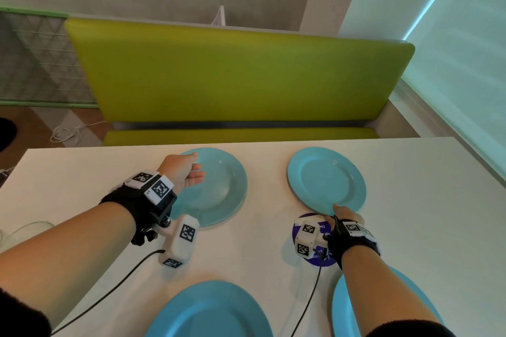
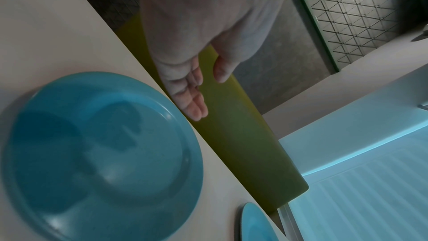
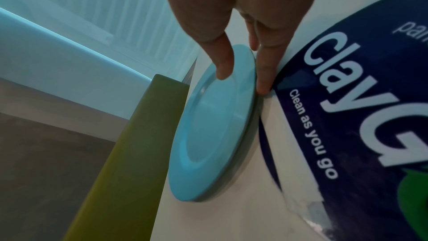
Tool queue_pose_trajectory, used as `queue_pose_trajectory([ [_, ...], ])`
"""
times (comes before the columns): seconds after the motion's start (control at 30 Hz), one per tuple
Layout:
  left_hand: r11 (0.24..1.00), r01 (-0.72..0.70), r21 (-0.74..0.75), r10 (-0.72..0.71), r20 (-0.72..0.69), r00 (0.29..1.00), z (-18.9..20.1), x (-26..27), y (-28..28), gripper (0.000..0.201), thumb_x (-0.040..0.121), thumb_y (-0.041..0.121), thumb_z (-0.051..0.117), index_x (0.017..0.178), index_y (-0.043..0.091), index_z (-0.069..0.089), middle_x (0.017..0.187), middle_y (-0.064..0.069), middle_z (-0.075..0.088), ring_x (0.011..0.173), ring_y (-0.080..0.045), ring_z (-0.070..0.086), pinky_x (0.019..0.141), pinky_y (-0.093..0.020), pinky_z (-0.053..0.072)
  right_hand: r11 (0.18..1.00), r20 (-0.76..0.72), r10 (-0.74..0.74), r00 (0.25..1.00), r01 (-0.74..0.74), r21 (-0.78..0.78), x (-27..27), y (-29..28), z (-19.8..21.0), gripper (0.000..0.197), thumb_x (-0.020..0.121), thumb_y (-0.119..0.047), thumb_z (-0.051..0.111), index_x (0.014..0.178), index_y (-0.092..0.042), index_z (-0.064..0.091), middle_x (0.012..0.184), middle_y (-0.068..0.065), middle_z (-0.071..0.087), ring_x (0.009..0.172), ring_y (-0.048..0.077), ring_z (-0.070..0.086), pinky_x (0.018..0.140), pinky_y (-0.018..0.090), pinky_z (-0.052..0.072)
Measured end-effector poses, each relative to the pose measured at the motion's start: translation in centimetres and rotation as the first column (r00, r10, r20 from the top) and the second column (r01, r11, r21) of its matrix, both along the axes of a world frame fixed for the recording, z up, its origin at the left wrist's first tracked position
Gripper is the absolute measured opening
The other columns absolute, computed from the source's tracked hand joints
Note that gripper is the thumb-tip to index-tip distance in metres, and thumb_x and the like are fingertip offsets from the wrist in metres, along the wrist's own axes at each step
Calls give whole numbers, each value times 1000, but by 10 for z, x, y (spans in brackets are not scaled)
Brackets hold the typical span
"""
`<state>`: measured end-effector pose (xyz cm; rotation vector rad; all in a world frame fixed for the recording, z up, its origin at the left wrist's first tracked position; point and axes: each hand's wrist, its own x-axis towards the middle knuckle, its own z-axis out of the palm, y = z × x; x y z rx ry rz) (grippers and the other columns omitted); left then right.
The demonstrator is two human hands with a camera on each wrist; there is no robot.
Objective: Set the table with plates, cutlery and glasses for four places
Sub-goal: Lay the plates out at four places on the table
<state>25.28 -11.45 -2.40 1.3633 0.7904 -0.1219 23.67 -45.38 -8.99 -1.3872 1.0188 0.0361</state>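
Four light blue plates lie on the white table (image 1: 268,249). My left hand (image 1: 197,165) hovers over the far left plate (image 1: 219,191), fingers relaxed and holding nothing; the left wrist view shows that hand (image 2: 203,94) above the plate (image 2: 99,153). My right hand (image 1: 338,210) pinches the near rim of the far right plate (image 1: 327,179). In the right wrist view the right hand (image 3: 242,83) has its thumb on top of this plate (image 3: 215,135) and fingers (image 3: 264,72) under its edge. Two more plates sit near me, the near left plate (image 1: 210,312) and the near right plate (image 1: 343,309), partly under my right arm.
A round dark purple sticker (image 1: 323,260) reading "Clean as you go" lies on the table under my right wrist. A green bench (image 1: 238,76) stands beyond the far edge. Something clear, perhaps glass (image 1: 24,232), sits at the table's left edge. A window blind (image 1: 465,63) runs along the right.
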Motion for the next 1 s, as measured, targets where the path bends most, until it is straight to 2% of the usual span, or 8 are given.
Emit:
queue_pose_trajectory([
  [0.1, 1000, 11, 2, -11, -7, 1000, 2, -5, 1, 37, 98, 17, 46, 129, -4, 45, 77, -8, 50, 64, -18, 54, 61, -29, 51, 957, -159, 191, 969, -219, -189, -14, 4, 14, 37, 86, -17, 61, 122, -12, 52, 126, 14, 55, 114, 29, 57, 88, 29, 49],
  [0.23, 998, 61, -15, -61, -15, 998, 5, -18, -5, 37, 99, 17, 45, 130, -4, 44, 77, -7, 49, 63, -17, 53, 54, -27, 53, 750, -306, 391, 868, -494, -440, -37, 0, 14, 43, 77, -19, 69, 117, -12, 54, 118, 10, 61, 109, 29, 61, 96, 35, 49],
  [0.47, 981, 188, -51, -189, -2, 982, 17, -55, -7, 24, 99, 18, 45, 117, 4, 47, 78, -7, 50, 62, -17, 54, 43, -22, 52, 657, -334, 423, 842, -539, -527, -69, 21, 46, 45, 85, -34, 64, 124, -16, 53, 132, 6, 54, 124, 23, 51, 103, 27, 41],
  [0.6, 962, 267, -62, -267, 19, 964, 29, -86, -3, 16, 98, 19, 46, 107, 4, 46, 78, -8, 52, 62, -18, 55, 45, -24, 53, 558, -407, 439, 801, -598, -575, -96, 43, 64, 36, 100, -35, 36, 124, -15, 54, 134, 8, 54, 125, 23, 51, 98, 29, 41],
  [0.7, 924, 379, -59, -377, 38, 925, 32, -117, 6, 17, 98, 18, 47, 106, 3, 45, 77, -8, 51, 61, -18, 54, 46, -25, 53, 674, -363, 410, 837, -546, -498, -129, 67, 58, 37, 100, -32, 38, 125, -11, 56, 131, 9, 56, 124, 24, 52, 101, 32, 41],
  [0.8, 872, 489, -12, -488, 50, 871, 32, -153, 20, 14, 98, 17, 46, 99, 3, 47, 75, -7, 49, 58, -19, 52, 39, -19, 50, 981, 45, 177, 983, -172, -86, -169, 108, 61, 17, 97, -7, 44, 88, 0, 57, 90, 17, 59, 93, 31, 60, 85, 36, 53],
  [0.9, 816, 576, 45, -578, 50, 815, 30, -192, 41, 19, 99, 15, 44, 81, 10, 46, 75, -6, 48, 57, -18, 51, 39, -18, 48, 986, 125, -104, 987, 85, 143, -215, 150, 63, 28, 97, 3, 38, 70, 0, 46, 69, 13, 46, 62, 23, 48, 41, 22, 53],
  [1.0, 742, 665, 84, -667, 8, 745, 22, -234, 69, 13, 98, 16, 45, 89, 7, 47, 76, -6, 50, 56, -17, 51, 42, -20, 49, 990, 101, -59, 993, 45, 134, -255, 188, 58, 29, 96, 3, 38, 69, -1, 46, 67, 14, 45, 59, 23, 47, 29, 20, 45],
])
